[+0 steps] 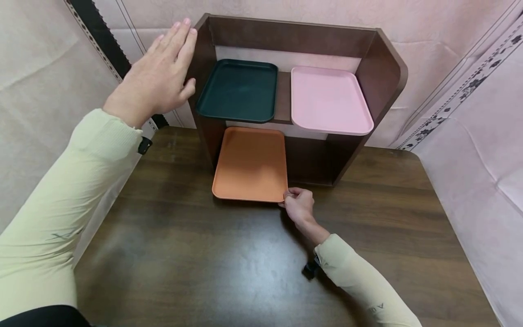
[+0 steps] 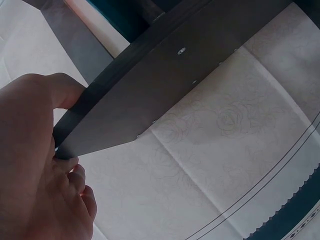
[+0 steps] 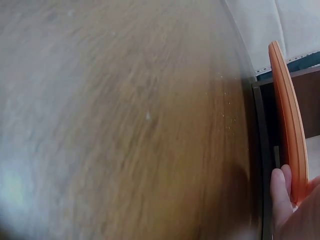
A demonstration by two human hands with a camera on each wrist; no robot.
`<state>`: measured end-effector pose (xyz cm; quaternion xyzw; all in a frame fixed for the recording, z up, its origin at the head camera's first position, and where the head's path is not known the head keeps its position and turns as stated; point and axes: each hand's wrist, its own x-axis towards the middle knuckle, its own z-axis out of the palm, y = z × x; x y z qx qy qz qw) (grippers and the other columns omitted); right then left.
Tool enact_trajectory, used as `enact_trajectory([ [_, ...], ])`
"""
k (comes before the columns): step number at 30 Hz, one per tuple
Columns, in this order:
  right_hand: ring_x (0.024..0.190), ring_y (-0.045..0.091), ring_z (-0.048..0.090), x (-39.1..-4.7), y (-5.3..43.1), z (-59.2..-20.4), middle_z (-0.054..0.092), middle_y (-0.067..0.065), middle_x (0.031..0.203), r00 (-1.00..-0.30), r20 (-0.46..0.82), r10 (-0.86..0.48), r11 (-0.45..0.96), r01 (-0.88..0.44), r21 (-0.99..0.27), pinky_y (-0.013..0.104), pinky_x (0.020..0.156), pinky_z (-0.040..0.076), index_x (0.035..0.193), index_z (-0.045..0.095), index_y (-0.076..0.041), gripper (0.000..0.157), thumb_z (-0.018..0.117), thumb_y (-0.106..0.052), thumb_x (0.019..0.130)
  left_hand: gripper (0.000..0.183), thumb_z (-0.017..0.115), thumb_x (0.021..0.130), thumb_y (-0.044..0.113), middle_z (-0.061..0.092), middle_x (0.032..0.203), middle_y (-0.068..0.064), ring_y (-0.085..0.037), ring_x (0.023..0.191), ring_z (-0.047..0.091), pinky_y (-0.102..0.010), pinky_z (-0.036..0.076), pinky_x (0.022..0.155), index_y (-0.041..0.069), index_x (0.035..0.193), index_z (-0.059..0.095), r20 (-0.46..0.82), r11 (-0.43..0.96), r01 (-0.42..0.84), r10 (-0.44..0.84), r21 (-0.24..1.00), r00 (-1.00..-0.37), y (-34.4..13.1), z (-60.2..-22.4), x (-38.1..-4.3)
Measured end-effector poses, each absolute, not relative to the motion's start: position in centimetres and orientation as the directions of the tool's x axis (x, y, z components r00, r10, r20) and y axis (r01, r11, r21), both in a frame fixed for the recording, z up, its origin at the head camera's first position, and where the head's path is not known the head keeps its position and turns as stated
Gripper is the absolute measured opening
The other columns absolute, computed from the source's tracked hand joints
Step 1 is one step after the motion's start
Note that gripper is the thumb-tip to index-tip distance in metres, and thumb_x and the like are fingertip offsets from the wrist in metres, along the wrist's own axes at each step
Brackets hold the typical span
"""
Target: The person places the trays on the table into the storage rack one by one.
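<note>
A brown two-tier shelf (image 1: 294, 32) stands on the table. My left hand (image 1: 157, 75) rests against its left side panel (image 2: 130, 100), fingers straight, thumb at the panel's edge. With thumb and fingers, my right hand (image 1: 300, 204) pinches the front right corner of an orange tray (image 1: 251, 165). That tray lies in the lower left compartment, its front part sticking out over the table. In the right wrist view the orange tray (image 3: 290, 120) shows edge-on, fingertips (image 3: 280, 182) beneath it. A dark green tray (image 1: 241, 91) and a pink tray (image 1: 331, 100) lie side by side on the upper tier.
A dark wood-grain table (image 1: 184, 254) spreads in front of the shelf. Pale patterned cloth (image 1: 461, 27) hangs behind and at both sides. The shelf's lower right compartment (image 1: 310, 156) lies to the right of the orange tray.
</note>
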<state>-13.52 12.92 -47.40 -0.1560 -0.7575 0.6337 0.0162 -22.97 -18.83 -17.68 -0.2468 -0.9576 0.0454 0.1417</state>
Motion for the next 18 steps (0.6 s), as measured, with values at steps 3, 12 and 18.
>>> enact_trajectory([
  [3,0.064,0.011,0.075,-13.5,12.4,-47.5,0.079,0.024,0.102,-0.949,-0.167,0.266,0.154,0.213,-0.965,0.027,0.068,0.066,0.119,0.072,0.011,0.029,0.060,-0.003,0.098,0.079,0.037,0.110,0.028,-0.015,0.177,-0.016,-0.036,0.167,-0.007,-0.052,0.000,0.136,-0.001,0.167,-0.008,0.248,0.878,0.452,0.479,-0.160,-0.842,-18.8,-17.7,-22.9],
  [12,0.066,0.013,0.076,-13.3,11.0,-47.7,0.079,0.017,0.094,-0.946,-0.165,0.280,0.187,0.222,-0.957,0.028,0.068,0.066,0.114,0.075,0.009,0.026,0.060,-0.002,0.096,0.079,0.037,0.110,0.028,-0.015,0.177,-0.017,-0.037,0.167,-0.006,-0.052,0.002,0.136,-0.001,0.167,-0.008,0.251,0.880,0.447,0.474,-0.158,-0.844,-18.9,-17.7,-22.9],
  [18,0.066,0.009,0.074,-13.2,11.0,-48.0,0.079,0.020,0.100,-0.944,-0.169,0.284,0.183,0.226,-0.957,0.026,0.067,0.066,0.116,0.074,0.010,0.028,0.058,-0.001,0.096,0.079,0.038,0.109,0.028,-0.014,0.178,-0.017,-0.037,0.167,-0.005,-0.052,0.002,0.136,0.000,0.168,-0.007,0.260,0.876,0.458,0.483,-0.154,-0.836,-18.9,-17.8,-23.0],
])
